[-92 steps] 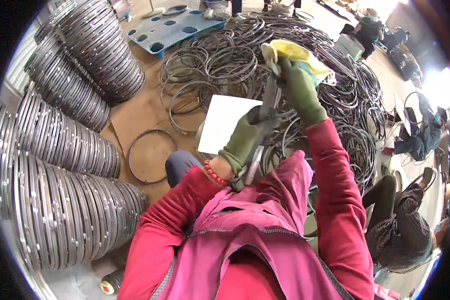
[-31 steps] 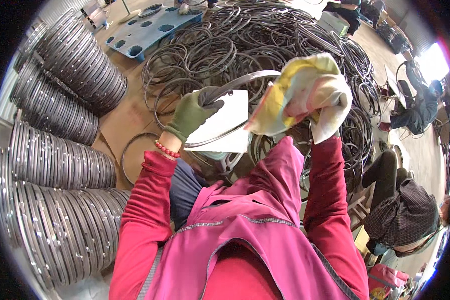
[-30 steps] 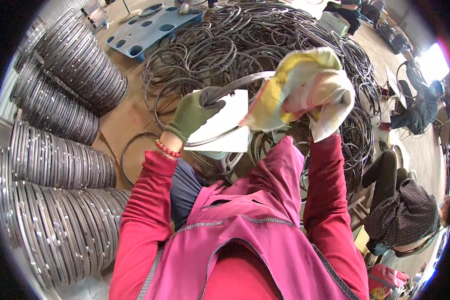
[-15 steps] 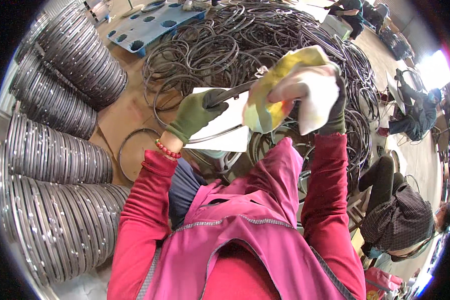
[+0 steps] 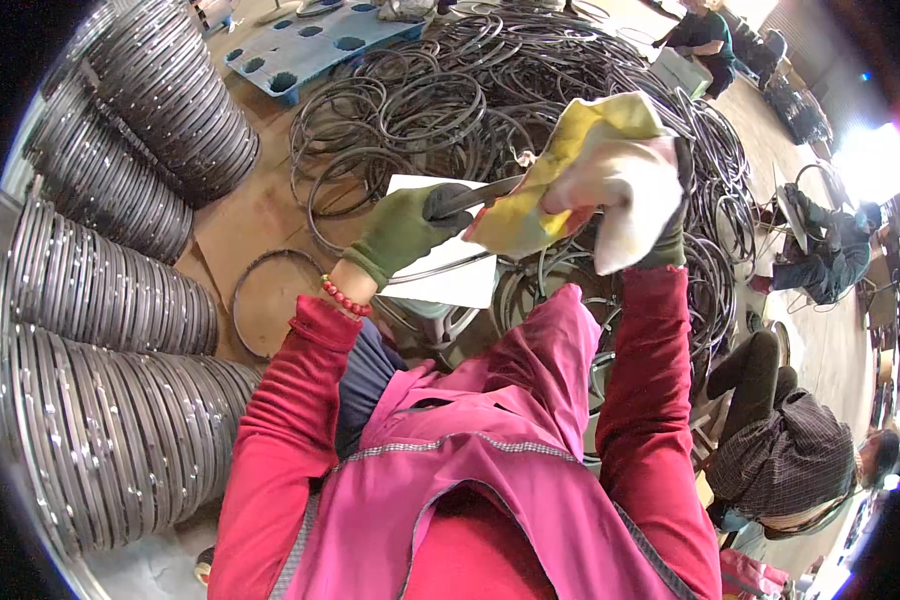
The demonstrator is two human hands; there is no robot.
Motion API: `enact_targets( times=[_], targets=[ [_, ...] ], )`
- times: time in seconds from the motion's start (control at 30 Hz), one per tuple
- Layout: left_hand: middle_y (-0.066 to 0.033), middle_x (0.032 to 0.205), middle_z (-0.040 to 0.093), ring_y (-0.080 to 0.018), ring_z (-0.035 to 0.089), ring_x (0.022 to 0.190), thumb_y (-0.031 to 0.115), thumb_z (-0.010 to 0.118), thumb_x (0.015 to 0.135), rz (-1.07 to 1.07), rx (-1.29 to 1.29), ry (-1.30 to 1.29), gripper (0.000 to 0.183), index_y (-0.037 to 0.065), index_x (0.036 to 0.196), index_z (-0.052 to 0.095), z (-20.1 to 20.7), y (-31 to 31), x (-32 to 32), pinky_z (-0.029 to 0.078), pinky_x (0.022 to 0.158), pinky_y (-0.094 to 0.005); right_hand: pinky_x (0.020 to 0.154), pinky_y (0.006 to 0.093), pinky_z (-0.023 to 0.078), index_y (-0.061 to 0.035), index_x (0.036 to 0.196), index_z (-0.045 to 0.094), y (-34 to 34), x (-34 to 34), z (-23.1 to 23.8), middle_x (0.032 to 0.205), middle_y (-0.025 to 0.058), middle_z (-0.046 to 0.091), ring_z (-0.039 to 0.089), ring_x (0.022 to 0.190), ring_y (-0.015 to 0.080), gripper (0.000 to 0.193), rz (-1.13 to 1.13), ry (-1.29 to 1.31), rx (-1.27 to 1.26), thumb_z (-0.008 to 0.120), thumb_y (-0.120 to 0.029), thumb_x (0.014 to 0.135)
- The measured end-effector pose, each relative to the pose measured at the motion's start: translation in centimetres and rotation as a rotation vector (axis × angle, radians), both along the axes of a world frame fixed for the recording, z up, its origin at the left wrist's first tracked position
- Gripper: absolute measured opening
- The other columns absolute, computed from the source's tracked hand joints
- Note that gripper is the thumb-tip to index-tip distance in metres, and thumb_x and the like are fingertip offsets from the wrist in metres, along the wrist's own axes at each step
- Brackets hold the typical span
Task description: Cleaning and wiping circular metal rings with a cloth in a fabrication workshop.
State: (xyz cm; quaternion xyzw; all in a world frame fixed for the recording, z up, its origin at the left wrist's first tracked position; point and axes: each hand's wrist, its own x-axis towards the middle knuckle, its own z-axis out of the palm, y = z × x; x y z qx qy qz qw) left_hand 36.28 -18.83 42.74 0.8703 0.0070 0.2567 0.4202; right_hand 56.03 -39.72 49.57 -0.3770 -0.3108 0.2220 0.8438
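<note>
My left hand [image 5: 410, 230], in a green glove with dark fingertips, is closed round a dark metal rim [image 5: 492, 189]. The rim runs to the right and goes out of sight behind a yellow and white cloth [image 5: 610, 185]. My gloved right hand [image 5: 674, 230] is closed on that cloth, which hangs in loose folds and hides most of its fingers. Below the rim lies a white flat board [image 5: 460, 285] on a stool-like support, with a thin curved section of hoop crossing above it.
Tall stacks of rims [image 5: 120, 430] line the left side. Ahead, a large tangled heap of loose rims [image 5: 440, 100] covers the floor beside a blue pallet [image 5: 315, 45]. At right, a crouching person [image 5: 790, 450] is close by; other people [image 5: 830, 240] work farther off.
My left hand has shifted slightly right and down with the rim, nearer the cloth. The cloth's left edge has moved left along the rim; my right hand stays in nearly the same place.
</note>
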Motion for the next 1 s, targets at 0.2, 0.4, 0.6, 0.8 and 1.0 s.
enact_targets(
  times=[0.2, 0.4, 0.6, 0.8, 1.0],
  targets=[
    [-0.0106, 0.069, 0.061, -0.0119, 0.050, 0.056, 0.019, 0.066, 0.079, 0.073, 0.041, 0.158, 0.030, 0.007, 0.106, 0.062, 0.9, -1.2, -0.5, 0.044, 0.056, -0.0290, 0.079, 0.0264, 0.044, 0.0032, 0.103, 0.055, 1.7, 0.8, -2.4, 0.095, 0.0041, 0.061, 0.056, 0.086, 0.0122, 0.024, -0.347, -1.149, -0.205, 0.051, -0.016, 0.089],
    [-0.0108, 0.071, 0.062, -0.0124, 0.050, 0.055, 0.019, 0.066, 0.079, 0.091, 0.091, 0.164, 0.031, 0.008, 0.109, 0.062, 0.9, -0.6, -0.3, 0.044, 0.056, -0.0290, 0.066, 0.0190, 0.040, -0.0008, 0.098, 0.060, 3.3, 0.4, -1.9, 0.082, -0.0036, 0.057, 0.048, 0.071, 0.0045, 0.025, -0.043, -0.535, -0.512, 0.052, -0.023, 0.089],
    [-0.0140, 0.084, 0.066, -0.0256, 0.065, 0.075, 0.023, 0.066, 0.076, 0.005, 0.009, -0.010, 0.033, 0.009, 0.106, 0.062, -0.2, 0.5, 0.1, 0.050, 0.068, -0.0346, 0.059, 0.0309, 0.046, -0.0036, 0.097, 0.060, 5.4, 1.0, -1.2, 0.080, 0.0100, 0.063, 0.057, 0.064, 0.0168, 0.031, -0.198, -0.794, -0.834, 0.062, -0.031, 0.081],
    [-0.0143, 0.085, 0.065, -0.0282, 0.064, 0.074, 0.025, 0.066, 0.076, 0.024, 0.067, 0.067, 0.035, 0.011, 0.108, 0.062, -0.5, -1.4, -0.5, 0.049, 0.067, -0.0359, 0.080, 0.0408, 0.047, -0.0080, 0.119, 0.045, 3.8, -0.3, -0.3, 0.112, 0.0168, 0.056, 0.057, 0.098, 0.0322, 0.062, -0.604, -1.271, -1.290, 0.064, -0.045, 0.073],
    [-0.0122, 0.077, 0.064, -0.0216, 0.061, 0.061, 0.024, 0.067, 0.076, 0.048, 0.120, 0.070, 0.037, 0.008, 0.109, 0.060, 1.2, -1.5, -0.6, 0.048, 0.059, -0.0321, 0.088, 0.0383, 0.043, -0.0042, 0.112, 0.057, 3.9, -1.4, 0.3, 0.113, 0.0145, 0.057, 0.055, 0.103, 0.0311, 0.036, -0.327, -1.219, -0.716, 0.060, -0.015, 0.078]
  ],
)
